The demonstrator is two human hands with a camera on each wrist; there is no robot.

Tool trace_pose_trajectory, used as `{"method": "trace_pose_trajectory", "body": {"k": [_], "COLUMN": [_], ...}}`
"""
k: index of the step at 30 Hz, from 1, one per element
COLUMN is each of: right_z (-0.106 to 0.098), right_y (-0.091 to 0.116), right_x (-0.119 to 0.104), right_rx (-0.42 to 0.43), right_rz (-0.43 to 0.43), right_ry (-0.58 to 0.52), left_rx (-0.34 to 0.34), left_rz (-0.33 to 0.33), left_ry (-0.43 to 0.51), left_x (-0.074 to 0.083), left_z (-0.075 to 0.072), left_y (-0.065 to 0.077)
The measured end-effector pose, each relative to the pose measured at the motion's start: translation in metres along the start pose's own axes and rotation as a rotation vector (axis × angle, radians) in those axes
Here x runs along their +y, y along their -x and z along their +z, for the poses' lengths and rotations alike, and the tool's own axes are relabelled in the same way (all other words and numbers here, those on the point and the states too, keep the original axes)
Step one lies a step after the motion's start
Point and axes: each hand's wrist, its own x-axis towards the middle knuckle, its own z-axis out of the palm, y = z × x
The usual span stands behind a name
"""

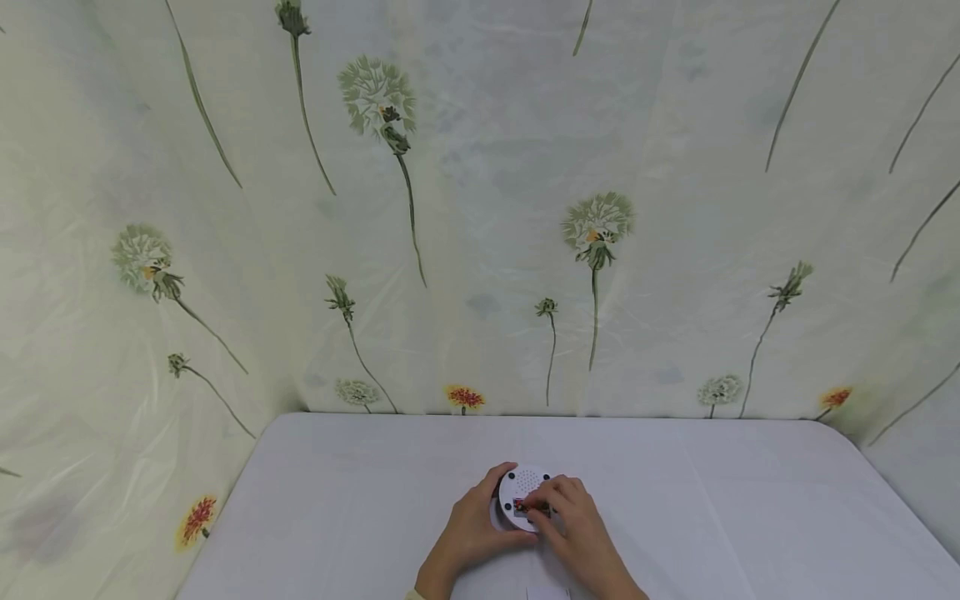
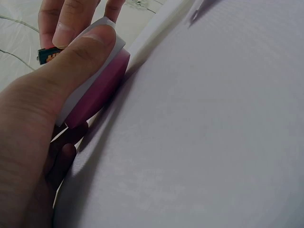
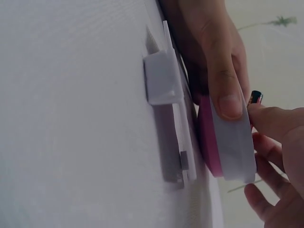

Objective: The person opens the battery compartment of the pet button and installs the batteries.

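Note:
A round white device (image 1: 527, 477) with a pink side (image 2: 100, 90) has small holes, dark round feet and an open battery compartment (image 1: 519, 503) facing up. My left hand (image 1: 471, 527) grips it by the edge, thumb on the white rim (image 3: 232, 147) in the right wrist view. With thumb and fingers my right hand (image 1: 573, 525) pinches a dark battery (image 2: 49, 55) over the compartment. One end of the battery sticks out past the fingers in both wrist views. The right fingers partly hide the compartment.
A white plastic piece (image 3: 164, 78) with a raised block lies on the white-covered table (image 1: 360, 483) close in front of the device. Behind and beside the table hangs a flower-printed curtain (image 1: 495, 250).

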Motion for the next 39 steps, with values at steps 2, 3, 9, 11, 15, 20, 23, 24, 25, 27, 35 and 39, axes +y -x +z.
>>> {"method": "trace_pose_trajectory", "body": {"k": [2,3,9,11,15,20,23,24,25,27,35,39], "right_z": [0.001,0.002,0.003,0.004,0.004,0.004,0.005,0.005,0.006,0.007,0.020,0.026], "right_y": [0.000,0.001,0.001,0.001,0.001,0.002,0.001,0.001,0.001,0.000,-0.002,-0.002], "right_x": [0.000,-0.001,-0.003,-0.004,-0.004,-0.005,-0.006,-0.006,-0.007,-0.008,-0.021,-0.022], "right_rx": [0.006,0.009,0.022,0.022,0.012,0.001,0.008,0.010,0.012,0.011,-0.083,-0.070], "right_rz": [-0.007,-0.009,0.018,0.030,0.057,0.084,0.104,0.117,0.139,0.202,0.519,0.552], "right_ry": [0.001,0.000,-0.006,-0.007,0.001,0.008,0.011,0.012,0.011,-0.016,-0.221,-0.210], "left_rx": [0.001,0.001,0.005,0.006,0.009,0.007,0.014,0.018,0.021,0.021,-0.020,-0.024], "left_rz": [0.004,0.006,0.008,0.009,0.006,0.001,0.010,0.016,0.020,0.023,-0.054,-0.059], "left_ry": [-0.002,-0.001,0.002,0.001,0.003,0.004,-0.001,-0.003,-0.005,-0.005,-0.006,-0.004], "left_x": [0.000,0.000,-0.002,-0.002,-0.002,-0.003,-0.004,-0.004,-0.004,-0.004,-0.002,-0.002], "left_z": [0.000,0.000,0.000,0.000,0.000,0.002,0.003,0.003,0.003,0.003,0.001,0.000], "left_y": [0.000,0.000,0.000,0.000,0.000,0.000,-0.001,-0.001,-0.001,-0.001,-0.002,-0.002]}}
